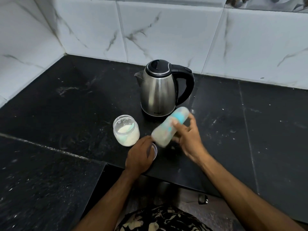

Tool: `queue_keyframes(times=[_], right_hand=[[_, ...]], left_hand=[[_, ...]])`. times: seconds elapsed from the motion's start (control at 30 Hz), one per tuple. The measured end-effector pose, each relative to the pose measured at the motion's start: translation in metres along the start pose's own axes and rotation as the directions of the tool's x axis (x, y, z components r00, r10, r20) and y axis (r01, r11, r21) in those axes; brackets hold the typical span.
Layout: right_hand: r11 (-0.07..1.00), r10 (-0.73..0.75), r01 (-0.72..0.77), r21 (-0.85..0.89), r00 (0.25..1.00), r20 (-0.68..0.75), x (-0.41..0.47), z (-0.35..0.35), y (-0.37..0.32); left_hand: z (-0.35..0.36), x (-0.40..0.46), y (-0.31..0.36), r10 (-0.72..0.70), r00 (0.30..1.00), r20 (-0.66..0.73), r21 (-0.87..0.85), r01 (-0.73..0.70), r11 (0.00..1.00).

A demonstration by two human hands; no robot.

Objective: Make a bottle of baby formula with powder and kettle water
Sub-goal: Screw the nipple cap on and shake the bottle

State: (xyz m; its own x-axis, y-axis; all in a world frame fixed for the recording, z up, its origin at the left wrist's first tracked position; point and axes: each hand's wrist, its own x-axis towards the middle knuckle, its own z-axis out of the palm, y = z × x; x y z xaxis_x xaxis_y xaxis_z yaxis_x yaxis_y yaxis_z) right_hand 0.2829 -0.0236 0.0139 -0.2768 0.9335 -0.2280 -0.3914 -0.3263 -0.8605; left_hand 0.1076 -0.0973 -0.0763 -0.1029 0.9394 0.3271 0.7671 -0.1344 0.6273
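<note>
Blurred pale plastic, the baby bottle [170, 126] is tilting above the black counter [66, 105] before the kettle [158, 90], right hand [188, 139] fingers curling round it; left hand [140, 155] is gripping a lid [154, 150] beside the open powder jar [126, 132].

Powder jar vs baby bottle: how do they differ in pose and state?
The powder jar stands upright on the counter, untouched; the baby bottle is tilted, off the counter, gripped by the right hand. The jar is open and sharp; the bottle is motion-blurred. Both are translucent.
</note>
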Motion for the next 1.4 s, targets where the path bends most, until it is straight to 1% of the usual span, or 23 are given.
queue_keyframes(times=[0.07, 0.1, 0.13, 0.23, 0.27, 0.33, 0.43, 0.47, 0.5, 0.57, 0.63, 0.67, 0.77, 0.8, 0.83, 0.87, 0.97, 1.03, 1.13, 1.2, 1.27, 1.33, 1.4], right_hand=[[0.971, 0.048, -0.007, -0.241, 0.986, 0.162, -0.009, -0.001, 0.006], [0.966, 0.032, 0.016, -0.258, 0.983, 0.18, -0.009, -0.002, 0.005], [0.979, -0.014, 0.041, -0.198, 0.99, 0.138, -0.007, -0.002, 0.001], [0.988, -0.096, 0.11, 0.111, 0.988, -0.122, 0.009, -0.006, -0.015], [0.983, -0.101, 0.122, 0.14, 0.984, -0.149, 0.011, -0.006, -0.015], [0.997, -0.073, 0.075, 0.017, 0.995, -0.067, 0.004, -0.003, -0.008], [0.946, 0.023, 0.034, -0.323, 0.985, 0.173, -0.012, -0.003, 0.005], [0.94, 0.016, 0.047, -0.338, 0.984, 0.18, -0.011, -0.003, 0.005], [0.956, -0.018, 0.054, -0.287, 0.992, 0.125, -0.009, -0.002, 0.003], [0.996, -0.068, 0.064, -0.066, 0.996, -0.061, 0.001, -0.002, -0.005], [0.994, -0.077, 0.087, 0.065, 0.988, -0.136, 0.008, -0.003, -0.006], [0.996, -0.076, 0.08, 0.033, 0.992, -0.102, 0.006, -0.003, -0.004], [0.952, 0.026, 0.019, -0.306, 0.989, 0.143, -0.011, -0.003, 0.006], [0.93, 0.05, 0.024, -0.366, 0.98, 0.191, -0.012, -0.006, 0.007], [0.932, 0.028, 0.04, -0.359, 0.983, 0.183, -0.01, -0.007, 0.007], [0.953, -0.018, 0.052, -0.298, 0.993, 0.117, -0.006, -0.007, 0.003], [0.996, -0.093, 0.093, -0.006, 0.984, -0.15, 0.009, -0.009, -0.008], [0.996, -0.08, 0.083, 0.013, 0.988, -0.131, 0.009, -0.009, -0.004], [0.958, 0.021, 0.016, -0.287, 0.992, 0.125, -0.009, -0.006, 0.009], [0.934, 0.025, 0.044, -0.353, 0.982, 0.189, -0.01, -0.009, 0.012], [0.977, -0.057, 0.07, -0.203, 0.996, 0.067, -0.002, -0.008, 0.004], [0.997, -0.076, 0.076, -0.004, 0.994, -0.084, 0.01, -0.01, -0.003], [0.998, -0.061, 0.063, 0.015, 0.994, -0.095, 0.01, -0.011, -0.001]], left_hand=[[-0.001, 0.0, 0.001, 0.017, 1.0, 0.019, -0.005, -0.017, 1.0], [-0.001, -0.001, 0.0, 0.011, 1.0, 0.025, 0.007, -0.011, 1.0], [0.0, -0.001, -0.002, 0.001, 1.0, 0.028, 0.018, -0.001, 1.0], [0.004, -0.002, -0.005, -0.036, 0.999, 0.03, 0.021, 0.035, 0.999], [0.004, -0.002, -0.006, -0.033, 0.999, 0.027, 0.023, 0.033, 0.999], [0.001, -0.001, -0.002, -0.023, 0.999, 0.032, 0.026, 0.022, 0.999], [-0.002, 0.0, 0.001, 0.005, 0.999, 0.05, 0.012, -0.006, 1.0], [-0.002, 0.0, 0.001, -0.007, 0.999, 0.046, 0.008, 0.007, 1.0], [-0.001, 0.0, 0.001, -0.021, 0.999, 0.037, 0.007, 0.021, 1.0], [0.002, -0.001, -0.002, -0.034, 0.999, 0.022, 0.016, 0.034, 0.999], [0.003, -0.001, -0.002, -0.031, 0.999, 0.021, 0.018, 0.03, 0.999], [0.002, 0.0, -0.001, -0.026, 0.999, 0.02, 0.016, 0.025, 1.0], [0.001, 0.001, -0.003, -0.025, 0.998, 0.058, 0.007, 0.025, 1.0], [0.0, 0.0, -0.004, -0.04, 0.996, 0.084, 0.013, 0.039, 0.999], [0.0, 0.0, -0.004, -0.052, 0.994, 0.093, 0.023, 0.05, 0.998], [0.001, 0.0, -0.005, -0.05, 0.995, 0.087, 0.032, 0.047, 0.998], [0.003, -0.001, -0.003, -0.056, 0.997, 0.049, 0.029, 0.054, 0.998], [0.001, 0.0, -0.002, -0.047, 0.998, 0.044, 0.03, 0.046, 0.998], [0.0, -0.001, -0.003, -0.03, 0.997, 0.066, 0.016, 0.029, 0.999], [0.0, -0.001, -0.003, -0.051, 0.996, 0.076, 0.024, 0.05, 0.998], [0.001, -0.001, -0.004, -0.05, 0.997, 0.064, 0.033, 0.048, 0.998], [0.003, -0.001, -0.004, -0.051, 0.998, 0.048, 0.032, 0.05, 0.998], [0.002, 0.0, -0.003, -0.056, 0.997, 0.047, 0.034, 0.055, 0.998]])
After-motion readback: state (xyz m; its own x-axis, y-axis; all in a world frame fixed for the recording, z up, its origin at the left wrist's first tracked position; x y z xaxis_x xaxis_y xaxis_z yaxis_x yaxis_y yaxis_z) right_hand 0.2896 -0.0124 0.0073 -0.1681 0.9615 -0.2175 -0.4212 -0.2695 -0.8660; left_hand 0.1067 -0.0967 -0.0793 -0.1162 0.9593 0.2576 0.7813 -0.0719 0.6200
